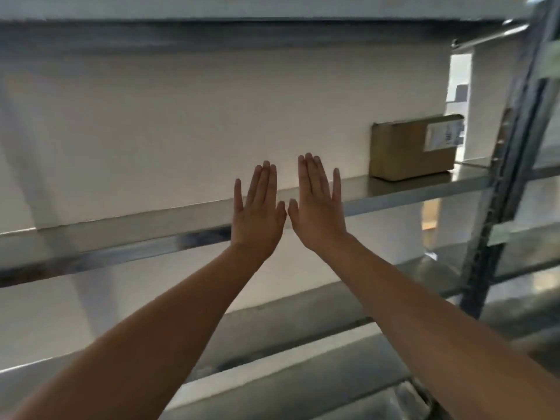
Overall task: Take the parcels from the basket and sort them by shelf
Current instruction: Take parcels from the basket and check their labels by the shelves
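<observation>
Both my arms stretch out in front of a metal shelf rack. My left hand (257,207) and my right hand (316,201) are raised side by side with straight fingers, thumbs almost touching, and hold nothing. They hover in front of the middle shelf board (121,234). A brown cardboard parcel (403,150) with a white label lies on that shelf, off to the right of my right hand. No basket is in view.
A higher shelf board (242,31) runs across the top, and lower boards (288,344) lie beneath my arms. A dark perforated upright post (512,165) stands at the right. A white wall is behind the rack.
</observation>
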Action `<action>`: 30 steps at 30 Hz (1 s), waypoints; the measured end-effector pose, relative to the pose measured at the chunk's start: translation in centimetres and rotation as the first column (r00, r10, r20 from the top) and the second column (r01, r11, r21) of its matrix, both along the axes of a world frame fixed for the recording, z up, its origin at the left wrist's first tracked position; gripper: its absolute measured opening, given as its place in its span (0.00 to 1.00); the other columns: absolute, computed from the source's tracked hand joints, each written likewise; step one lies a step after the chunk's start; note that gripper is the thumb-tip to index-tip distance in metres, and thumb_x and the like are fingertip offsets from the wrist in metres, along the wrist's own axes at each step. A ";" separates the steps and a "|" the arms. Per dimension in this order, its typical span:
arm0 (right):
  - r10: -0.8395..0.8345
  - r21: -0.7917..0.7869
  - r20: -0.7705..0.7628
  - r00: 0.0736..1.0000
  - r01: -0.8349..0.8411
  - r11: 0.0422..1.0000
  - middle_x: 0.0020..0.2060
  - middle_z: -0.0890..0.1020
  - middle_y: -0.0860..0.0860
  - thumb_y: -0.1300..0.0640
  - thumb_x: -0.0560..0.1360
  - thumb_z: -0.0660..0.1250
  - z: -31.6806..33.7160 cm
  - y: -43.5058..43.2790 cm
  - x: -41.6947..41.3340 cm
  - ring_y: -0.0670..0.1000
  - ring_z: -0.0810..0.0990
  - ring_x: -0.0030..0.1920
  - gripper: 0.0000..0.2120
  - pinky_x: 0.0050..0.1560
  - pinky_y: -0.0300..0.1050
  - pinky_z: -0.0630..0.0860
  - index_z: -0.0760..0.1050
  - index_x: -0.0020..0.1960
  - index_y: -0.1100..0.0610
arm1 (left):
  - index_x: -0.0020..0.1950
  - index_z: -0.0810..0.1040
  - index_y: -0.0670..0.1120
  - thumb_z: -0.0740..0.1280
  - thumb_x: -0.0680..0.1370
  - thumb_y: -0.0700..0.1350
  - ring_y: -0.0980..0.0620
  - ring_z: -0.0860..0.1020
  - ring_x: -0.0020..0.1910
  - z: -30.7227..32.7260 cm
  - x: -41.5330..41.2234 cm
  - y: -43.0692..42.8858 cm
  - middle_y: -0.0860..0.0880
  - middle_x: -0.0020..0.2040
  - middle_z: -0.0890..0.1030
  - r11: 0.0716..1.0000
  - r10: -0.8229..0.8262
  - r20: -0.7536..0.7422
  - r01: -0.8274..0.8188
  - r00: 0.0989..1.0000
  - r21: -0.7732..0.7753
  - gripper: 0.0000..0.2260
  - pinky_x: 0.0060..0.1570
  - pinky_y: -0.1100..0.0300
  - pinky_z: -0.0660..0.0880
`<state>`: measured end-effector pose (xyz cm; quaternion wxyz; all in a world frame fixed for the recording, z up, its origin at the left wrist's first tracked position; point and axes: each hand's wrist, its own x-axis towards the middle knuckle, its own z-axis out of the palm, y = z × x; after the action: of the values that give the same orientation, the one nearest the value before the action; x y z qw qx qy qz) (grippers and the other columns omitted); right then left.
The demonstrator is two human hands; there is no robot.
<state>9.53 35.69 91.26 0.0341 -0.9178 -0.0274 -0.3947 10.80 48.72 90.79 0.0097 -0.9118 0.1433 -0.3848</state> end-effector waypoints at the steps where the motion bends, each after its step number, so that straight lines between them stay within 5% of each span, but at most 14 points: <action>1: -0.047 0.008 -0.012 0.999 0.047 0.999 0.80 0.43 0.55 0.50 0.82 0.54 -0.7 -2.7 -0.8 0.52 0.39 0.79 0.35 0.77 0.58 0.37 0.38 0.80 0.61 | 0.80 0.38 0.43 0.45 0.85 0.52 0.51 0.39 0.79 -0.6 -0.2 -2.6 0.47 0.81 0.39 0.999 -0.055 -0.014 0.055 0.998 0.001 0.28 0.77 0.44 0.43; 7: -0.334 0.045 -0.091 0.938 0.339 0.940 0.80 0.47 0.55 0.50 0.81 0.56 -5.2 -16.1 -6.8 0.52 0.43 0.80 0.35 0.77 0.59 0.38 0.42 0.80 0.60 | 0.80 0.41 0.43 0.46 0.84 0.51 0.51 0.42 0.80 -4.0 -2.0 -16.3 0.47 0.81 0.43 0.936 -0.349 -0.085 0.351 0.933 0.004 0.28 0.77 0.44 0.43; 13: -0.613 0.007 -0.255 0.748 0.635 0.773 0.80 0.45 0.56 0.50 0.80 0.54 -11.7 -26.6 -13.4 0.54 0.42 0.79 0.36 0.75 0.60 0.36 0.40 0.80 0.61 | 0.81 0.45 0.43 0.48 0.84 0.51 0.51 0.46 0.80 -9.8 -4.7 -28.0 0.47 0.81 0.47 0.795 -0.597 -0.194 0.606 0.779 -0.012 0.27 0.77 0.44 0.43; 21: -0.727 0.004 -0.428 0.537 0.806 0.592 0.80 0.44 0.54 0.53 0.80 0.53 -19.0 -33.4 -16.2 0.52 0.40 0.79 0.35 0.76 0.60 0.37 0.39 0.80 0.61 | 0.80 0.46 0.42 0.49 0.83 0.49 0.50 0.47 0.80 -18.2 -4.9 -38.8 0.46 0.81 0.49 0.577 -0.769 -0.341 0.817 0.541 -0.003 0.27 0.77 0.43 0.44; 30: -0.743 0.006 -0.544 0.389 0.888 0.460 0.80 0.42 0.54 0.53 0.81 0.52 -23.9 -38.8 -12.1 0.52 0.39 0.79 0.34 0.76 0.59 0.35 0.38 0.80 0.60 | 0.80 0.45 0.42 0.51 0.83 0.49 0.50 0.46 0.80 -25.0 -0.6 -45.9 0.46 0.81 0.47 0.489 -0.782 -0.484 0.868 0.393 -0.084 0.28 0.76 0.43 0.42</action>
<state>-2.53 -3.08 67.32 -0.0244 -0.8560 0.5014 -0.1236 10.23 2.86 65.80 -0.1338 -0.7754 0.6098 -0.0951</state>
